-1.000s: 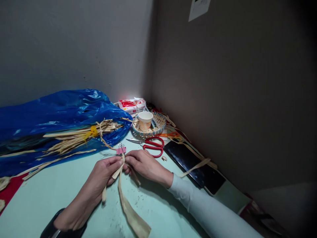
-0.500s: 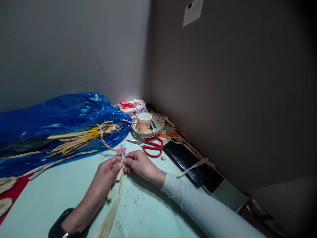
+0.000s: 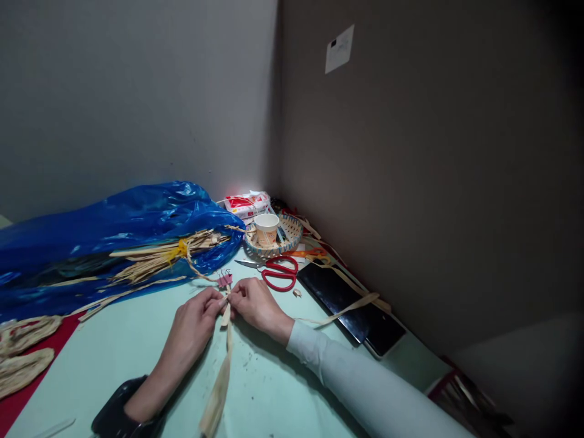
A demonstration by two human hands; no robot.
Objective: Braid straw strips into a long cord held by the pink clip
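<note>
Both hands meet near the middle of the table over pale dried-fibre strips [image 3: 219, 382]. My left hand [image 3: 197, 317] pinches the strips from the left, fingers closed. From the right, my right hand [image 3: 256, 302] pinches them with thumb and forefinger, its fingertips almost touching the left ones. A pink binder clip [image 3: 224, 280] grips the strips just beyond the fingertips. One long flat strip hangs from the hands toward the near edge. The exact crossing of the strips is hidden by the fingers.
Red-handled scissors [image 3: 280, 273] lie beyond my right hand, near a woven basket [image 3: 292, 234] holding a paper cup [image 3: 266, 229]. Dark tablets [image 3: 335, 301] are at right. A fibre bundle [image 3: 155, 258] rests on blue plastic [image 3: 114, 213] at left. Braided pieces [image 3: 25, 371] lie on red cloth.
The view has tilted up and shifted a little left. Both hands stay closed on the strips; the long strip now hangs straighter, and the strip end under my left hand is no longer seen.
</note>
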